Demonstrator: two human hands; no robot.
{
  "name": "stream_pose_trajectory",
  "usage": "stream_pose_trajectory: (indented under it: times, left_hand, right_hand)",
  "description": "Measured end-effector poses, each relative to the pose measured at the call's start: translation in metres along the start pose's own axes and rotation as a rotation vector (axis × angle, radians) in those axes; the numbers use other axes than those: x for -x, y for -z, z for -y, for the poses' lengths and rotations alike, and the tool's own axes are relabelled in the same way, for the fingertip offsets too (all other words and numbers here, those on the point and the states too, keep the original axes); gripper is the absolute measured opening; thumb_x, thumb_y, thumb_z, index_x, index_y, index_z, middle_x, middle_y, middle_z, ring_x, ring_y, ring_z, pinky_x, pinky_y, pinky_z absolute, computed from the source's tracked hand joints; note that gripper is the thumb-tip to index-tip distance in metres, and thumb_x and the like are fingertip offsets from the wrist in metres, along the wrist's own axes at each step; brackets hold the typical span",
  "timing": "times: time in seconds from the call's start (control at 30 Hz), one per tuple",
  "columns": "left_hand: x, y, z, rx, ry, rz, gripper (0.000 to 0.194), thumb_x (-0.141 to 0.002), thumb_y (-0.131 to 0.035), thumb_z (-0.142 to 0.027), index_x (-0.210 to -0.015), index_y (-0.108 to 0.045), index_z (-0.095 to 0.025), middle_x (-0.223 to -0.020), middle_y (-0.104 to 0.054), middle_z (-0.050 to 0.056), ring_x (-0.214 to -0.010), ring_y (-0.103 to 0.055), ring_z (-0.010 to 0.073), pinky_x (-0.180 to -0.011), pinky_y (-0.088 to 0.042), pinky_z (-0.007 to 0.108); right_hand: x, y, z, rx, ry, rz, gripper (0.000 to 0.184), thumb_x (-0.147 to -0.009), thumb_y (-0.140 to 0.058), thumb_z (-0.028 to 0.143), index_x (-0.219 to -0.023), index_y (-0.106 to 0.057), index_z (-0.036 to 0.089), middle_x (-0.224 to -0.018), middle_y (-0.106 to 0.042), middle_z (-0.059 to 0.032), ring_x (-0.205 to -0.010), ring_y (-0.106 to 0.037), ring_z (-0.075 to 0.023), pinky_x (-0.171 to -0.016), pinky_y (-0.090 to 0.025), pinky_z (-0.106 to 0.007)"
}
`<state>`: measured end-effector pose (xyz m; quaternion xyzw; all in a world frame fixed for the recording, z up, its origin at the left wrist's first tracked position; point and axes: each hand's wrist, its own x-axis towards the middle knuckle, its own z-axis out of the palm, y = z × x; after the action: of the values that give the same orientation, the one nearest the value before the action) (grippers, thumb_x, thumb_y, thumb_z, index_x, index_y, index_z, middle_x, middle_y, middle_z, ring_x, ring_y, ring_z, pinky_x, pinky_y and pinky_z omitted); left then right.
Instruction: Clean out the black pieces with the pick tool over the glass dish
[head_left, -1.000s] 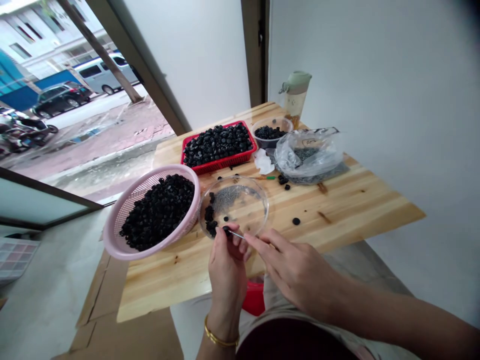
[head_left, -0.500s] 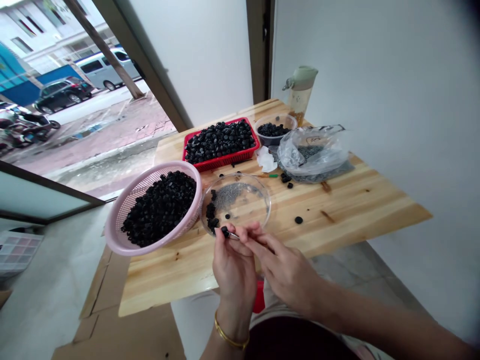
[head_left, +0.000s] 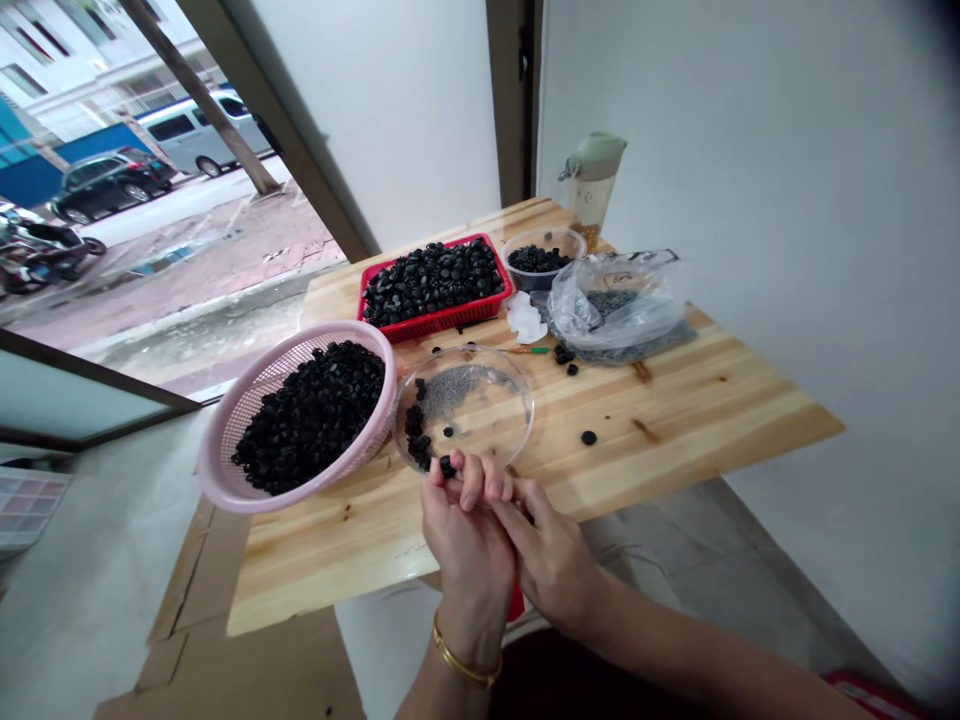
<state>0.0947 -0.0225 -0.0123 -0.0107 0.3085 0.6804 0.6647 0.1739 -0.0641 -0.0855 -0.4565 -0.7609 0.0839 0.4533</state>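
The left hand (head_left: 469,545) is nearly closed, its thumb and fingertips pinching a small black part (head_left: 447,466) just above the near rim of a clear round dish (head_left: 533,405). The right hand (head_left: 559,565) is curled against the left hand's fingers; whether it grips anything cannot be told, as its fingertips are hidden. Inside the dish, a cluster of black pieces (head_left: 414,422) lies along the left side, a single black piece (head_left: 448,432) sits apart from it, and fine grey bits (head_left: 450,390) are spread toward the far side. To the left on the bench (head_left: 720,410), a pink basket (head_left: 214,445) holds a large heap of black parts; beyond the dish, a red tray (head_left: 442,323) is heavily loaded with more. A smaller clear tub (head_left: 583,245) at the far side contains a further quantity, and right of the dish rests a plastic bag (head_left: 649,325) with grey contents. As to progress, one part is in hand and the stocks remaining in basket and tray are substantial. Which of these are worked and which unworked cannot be determined, nor can the held part's degree of completion.
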Motion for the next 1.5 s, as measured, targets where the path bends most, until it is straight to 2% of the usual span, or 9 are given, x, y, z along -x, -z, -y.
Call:
stream_pose_trajectory:
  times: [0.33,0.53,0.63,0.77,0.87,1.0,1.2,1.4,1.5]
  left_hand:
    - [0.002,0.009,0.001,0.024,-0.032,0.043,0.03,-0.1,-0.038,-0.025,-0.076,-0.055,-0.018,-0.05,-0.032,-0.008,-0.044,-0.041,0.0091,-0.048,-0.041,0.021]
    - [-0.003,0.015,0.004,-0.075,-0.026,0.144,0.022,-0.096,-0.052,-0.032,-0.082,-0.062,-0.018,-0.064,-0.056,-0.002,-0.071,-0.063,0.0149,-0.083,-0.055,0.033]
    - [-0.008,0.017,-0.003,-0.172,-0.059,0.123,0.017,-0.09,-0.064,-0.032,-0.084,-0.067,-0.017,-0.081,-0.069,0.003,-0.087,-0.069,0.0187,-0.092,-0.054,0.035]
    - [-0.007,0.016,-0.022,-0.262,-0.137,0.102,0.017,-0.085,-0.071,-0.033,-0.084,-0.069,-0.016,-0.086,-0.067,0.004,-0.087,-0.067,0.0181,-0.087,-0.058,0.035]
    - [-0.003,0.014,-0.034,-0.311,-0.095,0.141,0.018,-0.083,-0.074,-0.032,-0.089,-0.07,-0.016,-0.074,-0.054,-0.002,-0.065,-0.054,0.0103,-0.056,-0.052,0.022]
    - [0.002,0.016,-0.036,-0.318,0.054,0.132,0.02,-0.083,-0.074,-0.029,-0.095,-0.07,-0.014,-0.075,-0.049,-0.002,-0.06,-0.047,0.0081,-0.047,-0.043,0.018]
    - [0.004,0.024,-0.034,-0.249,0.227,0.146,0.017,-0.089,-0.067,-0.028,-0.095,-0.071,-0.012,-0.076,-0.049,-0.001,-0.061,-0.048,0.0084,-0.047,-0.041,0.018]
    - [0.002,0.021,-0.036,-0.306,0.253,0.123,0.02,-0.083,-0.074,-0.03,-0.09,-0.071,-0.012,-0.074,-0.048,-0.001,-0.061,-0.046,0.0085,-0.047,-0.038,0.018]
    - [0.001,0.022,-0.034,-0.41,0.233,0.173,0.024,-0.084,-0.073,-0.035,-0.092,-0.071,-0.013,-0.075,-0.048,-0.001,-0.061,-0.043,0.0084,-0.046,-0.035,0.018]
  right_hand:
    - [0.003,-0.001,0.0,-0.072,-0.021,0.031,0.04,-0.105,-0.035,0.02,-0.137,-0.058,0.014,-0.1,-0.062,-0.0139,-0.082,-0.07,-0.0236,-0.066,-0.066,-0.034]
    - [-0.014,0.014,-0.006,-0.276,-0.083,0.071,0.046,-0.1,-0.04,0.011,-0.144,-0.053,0.017,-0.132,-0.06,-0.0168,-0.123,-0.062,-0.026,-0.098,-0.059,-0.039]
    - [-0.022,0.039,-0.011,-0.362,-0.115,0.1,0.047,-0.098,-0.043,0.009,-0.141,-0.055,0.024,-0.128,-0.066,-0.0098,-0.119,-0.064,-0.0212,-0.1,-0.056,-0.034]
    - [-0.027,0.076,-0.048,-0.1,-0.28,-0.003,0.033,-0.098,-0.053,0.018,-0.131,-0.058,0.023,-0.115,-0.072,-0.0083,-0.1,-0.071,-0.0221,-0.086,-0.059,-0.033]
    - [-0.035,0.09,-0.095,0.17,-0.228,-0.017,0.02,-0.097,-0.051,0.02,-0.113,-0.063,0.02,-0.102,-0.073,-0.0097,-0.093,-0.069,-0.0263,-0.083,-0.057,-0.039]
    - [-0.044,0.082,-0.139,0.273,-0.176,0.016,0.02,-0.092,-0.048,0.017,-0.101,-0.067,0.018,-0.098,-0.07,-0.0134,-0.093,-0.063,-0.031,-0.087,-0.052,-0.047]
    - [-0.043,0.06,-0.159,0.317,-0.135,0.036,0.021,-0.095,-0.049,0.018,-0.101,-0.069,0.014,-0.096,-0.066,-0.0156,-0.095,-0.059,-0.0336,-0.089,-0.049,-0.052]
    - [-0.056,0.079,-0.116,0.284,-0.064,0.039,0.028,-0.099,-0.055,0.025,-0.122,-0.066,0.013,-0.113,-0.067,-0.0176,-0.104,-0.059,-0.0337,-0.095,-0.045,-0.053]
    - [-0.078,0.086,-0.065,-0.098,0.041,0.115,0.021,-0.099,-0.061,0.022,-0.119,-0.069,0.022,-0.109,-0.069,-0.0095,-0.104,-0.062,-0.0244,-0.094,-0.047,-0.04]
